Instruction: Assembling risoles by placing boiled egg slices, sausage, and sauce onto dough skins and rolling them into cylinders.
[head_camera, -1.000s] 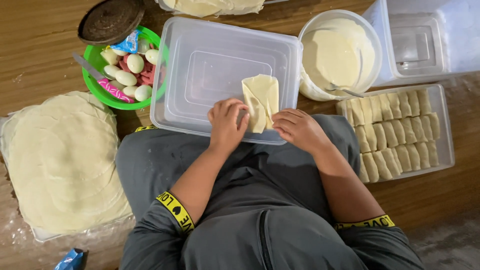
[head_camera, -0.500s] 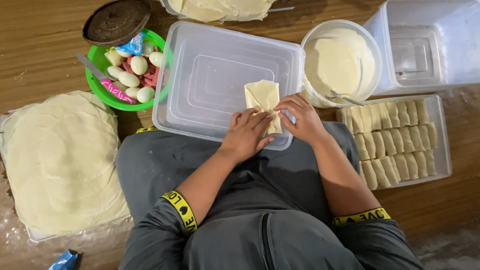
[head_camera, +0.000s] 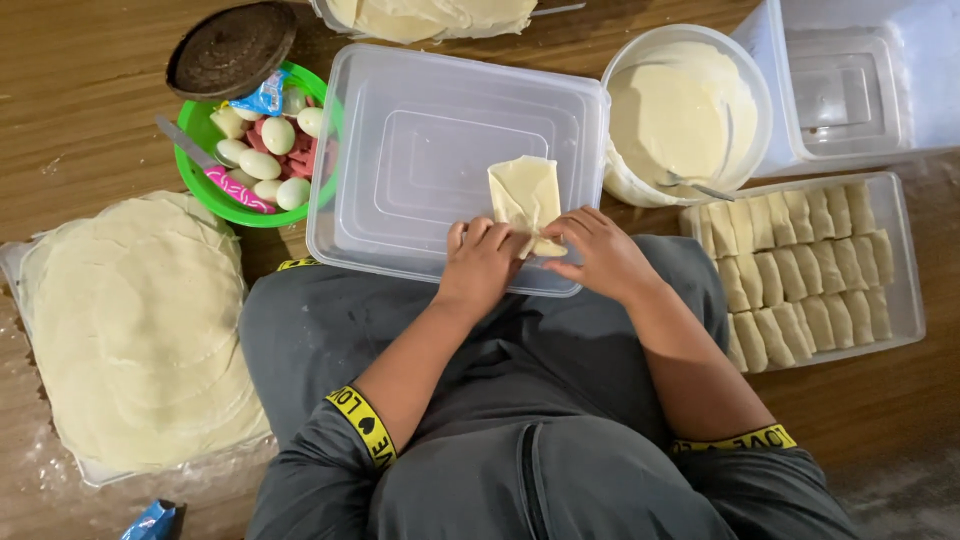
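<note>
- The pale folded pastry wrapper (head_camera: 525, 195) lay on the upturned clear plastic lid (head_camera: 420, 150) over my lap.
- My left hand (head_camera: 482, 262) and right hand (head_camera: 598, 252) had closed in since a moment before; fingers pinched its near edge, so the rolling was under way.
- Finished rolls filled the clear tray (head_camera: 905, 300) to my right; round wrappers (head_camera: 130, 330) were stacked left.
</note>
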